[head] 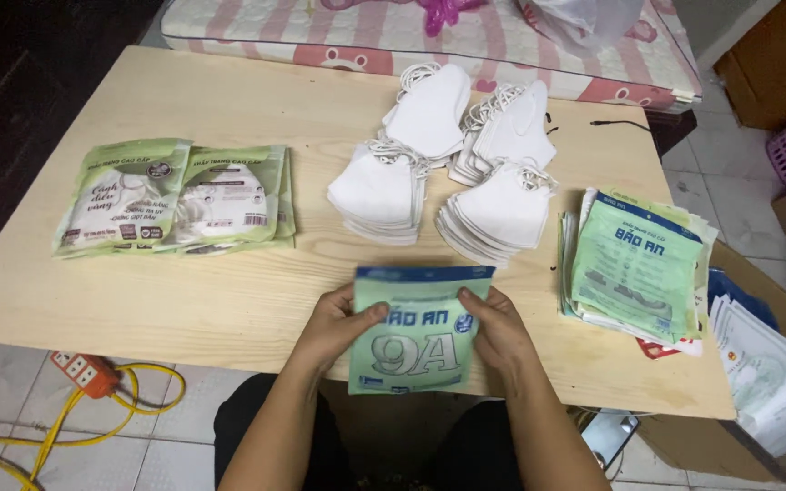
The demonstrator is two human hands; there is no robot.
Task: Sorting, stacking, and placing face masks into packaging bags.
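1. Gripping a green-and-blue pouch at the table's near edge: left hand pinches its left side, thumb on the front face.
2. Right hand clasps the right side likewise, fingers curled behind.
3. Wooden table: four stacks of white masks at centre, sealed green packets at left, stack of empty pouches at right.
4. Room: tiled floor, orange power strip with yellow cable, pink-striped mattress beyond the table.
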